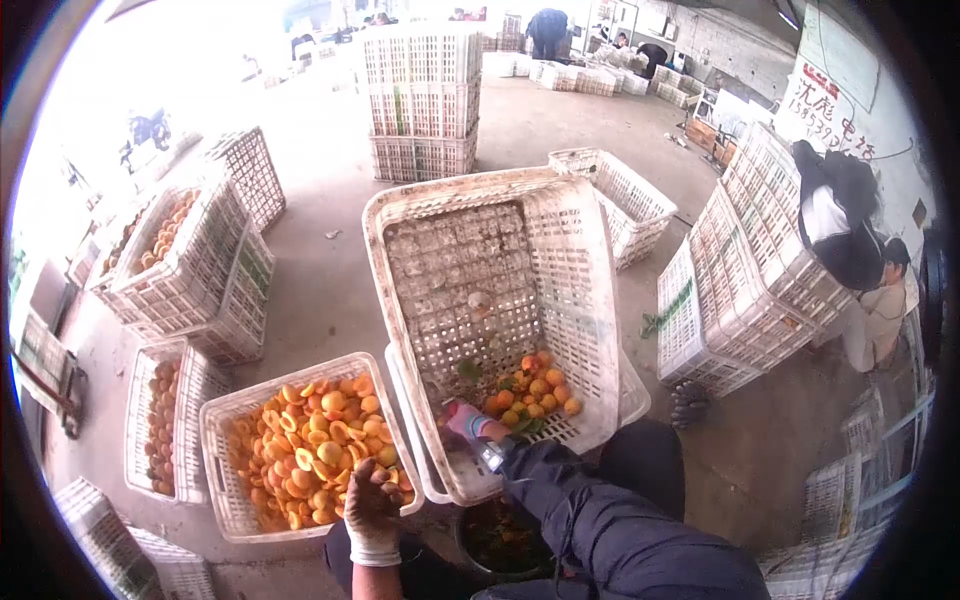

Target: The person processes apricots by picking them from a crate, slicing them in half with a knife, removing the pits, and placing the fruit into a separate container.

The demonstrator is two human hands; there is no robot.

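A white plastic crate [575,250] stands tilted in front of me, its opening towards me, with whole apricots [533,390] and a few green leaves at its lower end. My right hand [468,421], in a pink and blue glove, reaches inside it, left of the apricots; its fingers are blurred. My left hand [371,510], in a dirty white glove, is raised with curled fingers at the near edge of a crate [215,470] of halved apricots [315,450]. Whatever the left fingers hold is hidden. Between my legs sits a dark bucket [500,540] with dark, wet-looking contents.
Stacked crates stand at the left [190,270], at the back [422,100] and at the right [745,270]. A crate of brownish fruit [163,420] is at far left. A dark glove [689,403] lies on the floor. A person [880,310] sits at far right; others work behind.
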